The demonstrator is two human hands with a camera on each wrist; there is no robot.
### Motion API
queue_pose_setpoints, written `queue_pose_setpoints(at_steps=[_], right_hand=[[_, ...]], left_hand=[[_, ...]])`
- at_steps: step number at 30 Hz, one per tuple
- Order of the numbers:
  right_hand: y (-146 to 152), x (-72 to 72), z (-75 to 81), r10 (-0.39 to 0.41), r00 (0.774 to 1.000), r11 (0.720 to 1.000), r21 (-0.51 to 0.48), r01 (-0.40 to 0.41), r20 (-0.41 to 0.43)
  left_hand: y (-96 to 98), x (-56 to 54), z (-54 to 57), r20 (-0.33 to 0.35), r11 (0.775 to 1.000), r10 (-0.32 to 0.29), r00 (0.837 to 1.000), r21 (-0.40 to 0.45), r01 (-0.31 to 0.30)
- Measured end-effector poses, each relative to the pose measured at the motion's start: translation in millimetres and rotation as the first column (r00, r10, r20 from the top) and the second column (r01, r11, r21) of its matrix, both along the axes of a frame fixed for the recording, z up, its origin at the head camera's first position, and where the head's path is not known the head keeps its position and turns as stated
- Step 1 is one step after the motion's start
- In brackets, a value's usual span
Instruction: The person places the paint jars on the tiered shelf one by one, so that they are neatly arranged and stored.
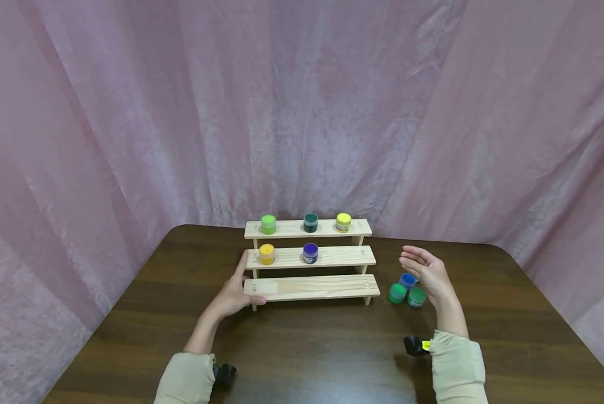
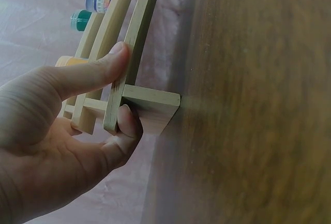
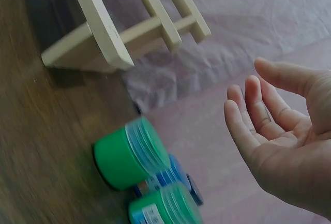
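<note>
A three-step wooden display rack (image 1: 312, 287) stands on the table. My left hand (image 1: 233, 294) grips its left end, with the thumb over the lowest step and a finger curled beneath it in the left wrist view. On the top step sit a light green paint jar (image 1: 268, 225), a dark green jar (image 1: 310, 223) and a yellow jar (image 1: 343, 223). An orange-yellow jar (image 1: 266, 254) and a purple-blue jar (image 1: 310, 253) occupy the middle step. My right hand (image 3: 284, 125) hovers, fingers loosely bent and holding nothing, near two green jars (image 3: 132, 154) and a blue jar (image 1: 407, 281).
The dark brown wooden table (image 1: 307, 348) extends around the rack. A pink curtain (image 1: 307, 112) hangs behind its far edge. In the right wrist view, a dark-edged piece (image 3: 195, 190) shows behind the blue jar, mostly hidden.
</note>
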State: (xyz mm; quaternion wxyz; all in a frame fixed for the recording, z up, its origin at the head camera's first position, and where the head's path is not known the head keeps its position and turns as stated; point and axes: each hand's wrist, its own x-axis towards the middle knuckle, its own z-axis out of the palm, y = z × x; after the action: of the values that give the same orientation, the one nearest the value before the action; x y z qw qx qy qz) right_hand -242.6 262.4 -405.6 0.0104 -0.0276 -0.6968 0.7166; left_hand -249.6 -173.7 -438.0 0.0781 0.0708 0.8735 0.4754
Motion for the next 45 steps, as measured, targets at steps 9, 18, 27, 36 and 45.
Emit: queue_pose_setpoints(at_steps=[9, 18, 27, 36, 45], right_hand=[[25, 6.4, -7.7, 0.093, 0.995, 0.996, -0.003, -0.094, -0.022], [45, 9.8, -19.0, 0.149, 0.989, 0.989, 0.018, -0.149, 0.021], [58, 10.9, -36.9, 0.191, 0.978, 0.98, 0.033, -0.195, 0.088], [69, 11.3, -47.8, 0.277, 0.955, 0.957, 0.059, -0.284, 0.106], [76, 13.4, -58.6, 0.338, 0.923, 0.913, 0.176, -0.369, 0.183]], left_hand=[[-1.5, -1.8, -1.8, -0.001, 1.0, -0.007, 1.0, 0.003, 0.007], [-0.8, -0.2, -1.7, 0.002, 1.0, -0.008, 1.0, 0.013, 0.008], [-0.2, 0.7, 0.1, 0.009, 1.0, -0.005, 1.0, 0.008, 0.005], [0.2, -1.5, -1.4, 0.006, 1.0, -0.001, 1.0, 0.018, 0.001], [-0.6, -2.1, -3.4, 0.01, 1.0, 0.003, 1.0, 0.01, -0.003]])
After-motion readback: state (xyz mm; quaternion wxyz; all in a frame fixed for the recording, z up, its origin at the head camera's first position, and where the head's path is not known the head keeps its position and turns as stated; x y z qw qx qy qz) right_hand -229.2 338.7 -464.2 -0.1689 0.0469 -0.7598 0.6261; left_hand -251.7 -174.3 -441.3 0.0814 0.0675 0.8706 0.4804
